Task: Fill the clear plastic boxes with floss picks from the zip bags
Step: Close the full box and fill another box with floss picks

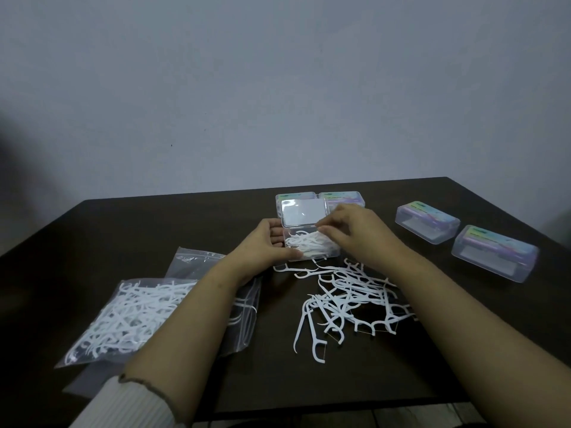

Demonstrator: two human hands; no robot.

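Note:
A clear plastic box (332, 251) stands open mid-table with its lid (304, 216) raised and white floss picks inside. My left hand (265, 242) grips the box's left side. My right hand (352, 230) is over the box's right half, fingertips pinched at the lid's front edge; whether it holds a pick is hidden. A loose heap of floss picks (349, 298) lies just in front of the box. A zip bag (133, 316) full of picks lies at the left, on a flatter bag (244, 307).
Two closed boxes (343, 197) stand behind the open one. Two more closed boxes with coloured labels (428, 225) (494, 253) sit at the right. The dark table (154, 227) ends at a wall behind, and its front edge is near me.

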